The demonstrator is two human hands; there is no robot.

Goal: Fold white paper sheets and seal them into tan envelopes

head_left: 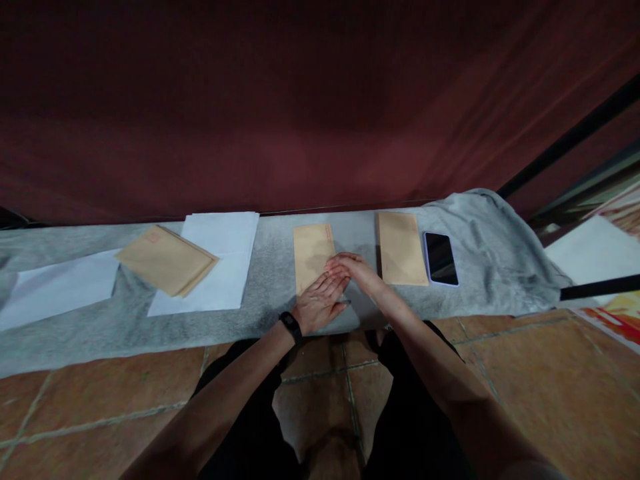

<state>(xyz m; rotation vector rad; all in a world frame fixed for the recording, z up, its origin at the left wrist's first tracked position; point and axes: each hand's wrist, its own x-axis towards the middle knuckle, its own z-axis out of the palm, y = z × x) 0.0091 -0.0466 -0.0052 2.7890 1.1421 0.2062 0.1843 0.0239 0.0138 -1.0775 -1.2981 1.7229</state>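
A brown paper envelope [311, 250] lies lengthwise before me on the grey cloth. My left hand [319, 303], with a black band at the wrist, rests flat over its lower right part, fingers stretched out and palm down. My right hand [351, 267] meets it at the envelope's right edge, its fingers laid over the left fingertips. Neither hand appears to grip anything. Right of my hands lies a stack of brown envelopes [403, 248]. To the left, more brown envelopes [163, 257] sit at an angle, partly on white paper sheets [225, 233].
A phone [441, 259] lies beside the right-hand stack. Another white sheet [65, 287] is at the far left. The grey cloth [273, 267] covers a narrow ledge against a dark red wall [320, 147]. Black bars [600, 288] and printed paper stand at the right, above tiled floor [540, 367].
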